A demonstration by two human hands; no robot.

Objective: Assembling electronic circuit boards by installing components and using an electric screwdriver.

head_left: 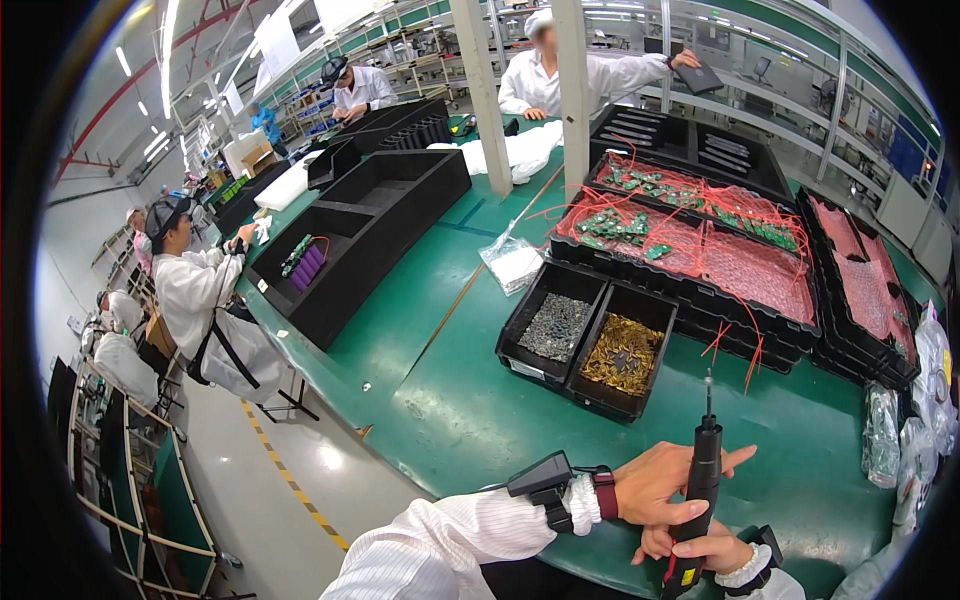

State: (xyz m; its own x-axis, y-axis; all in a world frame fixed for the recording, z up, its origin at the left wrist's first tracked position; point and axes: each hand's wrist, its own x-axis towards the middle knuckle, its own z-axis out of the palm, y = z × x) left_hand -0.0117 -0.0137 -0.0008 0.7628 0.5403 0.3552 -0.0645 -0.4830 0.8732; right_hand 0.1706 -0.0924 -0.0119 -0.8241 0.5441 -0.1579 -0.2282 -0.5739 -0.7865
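Note:
A black electric screwdriver (706, 465) stands nearly upright at the lower right, its thin metal bit pointing up and away. My right hand (715, 550) is closed around its lower body, the thumb lying across the front. Higher up, my left hand (645, 485) reaches in from the left, its thumb against the screwdriver and its index finger stretched out behind it to the right. The rest of the left fingers are partly hidden. Beyond the bit are two black bins, one with silver screws (556, 325), the other with brass-coloured parts (625, 355).
Black trays (690, 285) hold green circuit boards (615, 228), red wires and pink bubble wrap. Plastic bags (880, 435) lie at the right edge. A long black divided tray (350, 245) holds a purple cell pack (306, 268). Posts rise from the green table (440, 350); co-workers stand around it.

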